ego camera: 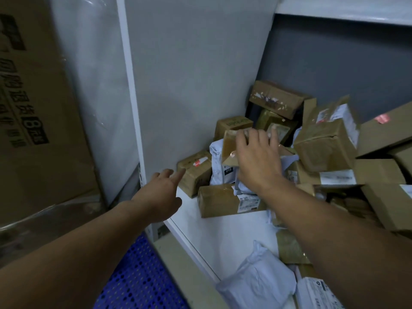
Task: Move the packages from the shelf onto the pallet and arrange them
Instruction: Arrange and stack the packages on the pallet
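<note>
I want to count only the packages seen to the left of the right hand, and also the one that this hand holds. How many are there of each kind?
Brown cardboard boxes: 4 (held box, back box, left box, front box)
Pale plastic bags: 1 (pale bag)
Total: 5
The grey fold under the right hand may be a second bag.

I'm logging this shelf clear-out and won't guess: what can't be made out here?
Head view only:
- small brown box: top hidden by the right hand gripping it.
- blue pallet: cut by bottom edge, left forearm across it.
- label on the long box: print too small.
- large carton: cut by left edge.
</note>
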